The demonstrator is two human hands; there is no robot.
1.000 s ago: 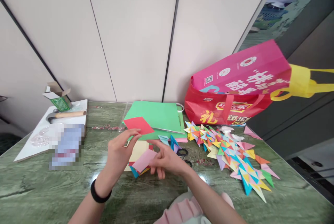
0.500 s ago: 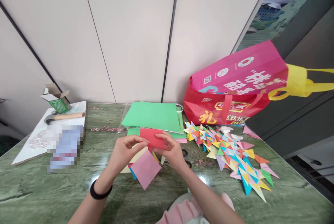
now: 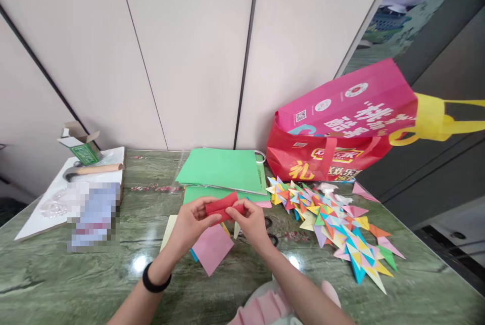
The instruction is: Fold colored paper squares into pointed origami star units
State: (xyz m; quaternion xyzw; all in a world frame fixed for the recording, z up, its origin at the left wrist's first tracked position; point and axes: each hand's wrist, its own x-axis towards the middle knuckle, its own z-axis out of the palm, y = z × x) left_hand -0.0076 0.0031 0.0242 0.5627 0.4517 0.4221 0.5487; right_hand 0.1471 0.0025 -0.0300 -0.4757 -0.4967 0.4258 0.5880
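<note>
A small red sheet of paper (image 3: 223, 204), partly folded with one edge raised, is held between both hands above the table. My left hand (image 3: 198, 218) is closed on its left end, thumb along the lower edge. At the right end, my right hand (image 3: 248, 218) pinches it between thumb and fingers. Below lies a pink paper square (image 3: 213, 250), with other coloured squares partly under it; a pale yellow sheet (image 3: 168, 229) sticks out beside my left wrist. Scissors (image 3: 271, 238) show their black handles just past my right hand.
Green paper sheets (image 3: 223, 168) lie at the back. Folded colourful paper pieces (image 3: 333, 219) are heaped at the right, before a red gift bag (image 3: 299, 155). At the left, a white board (image 3: 41, 214) bears a wooden-handled tool (image 3: 100, 169) and an opened green box (image 3: 86, 153).
The red paper, flat before, now has a raised fold and is tilted. My left hand has moved right and a little lower; my right hand has shifted slightly.
</note>
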